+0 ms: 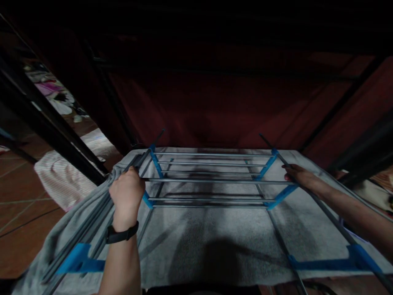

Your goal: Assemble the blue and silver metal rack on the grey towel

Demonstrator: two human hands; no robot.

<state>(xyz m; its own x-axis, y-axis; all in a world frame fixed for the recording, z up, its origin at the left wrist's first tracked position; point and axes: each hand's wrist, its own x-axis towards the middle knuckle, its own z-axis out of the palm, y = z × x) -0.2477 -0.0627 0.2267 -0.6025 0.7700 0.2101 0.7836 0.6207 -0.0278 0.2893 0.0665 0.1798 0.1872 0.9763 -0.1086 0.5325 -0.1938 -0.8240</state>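
A rack of grey metal tubes with blue plastic brackets [270, 166] lies on a grey towel-like cloth. Wrapped into a fist, my left hand [127, 192] holds the left end of a long metal crossbar [215, 181]; whether it also grips the side pole beneath is hidden. On the opposite side, the fingers of my right hand [296, 174] curl around the right side pole [319, 200], near the crossbar's other end. Closer to me are a blue bracket [325, 264] at right and another blue bracket [80, 260] at left. Several loose-looking tubes [86, 223] lie along the left side.
The grey cloth [196, 246] spreads under the rack. Behind it hangs a dark red fabric [208, 110] between dark frame bars. At left, a striped cloth [61, 176] and piled items [58, 94] lie on the tiled floor [21, 205]. Light is dim.
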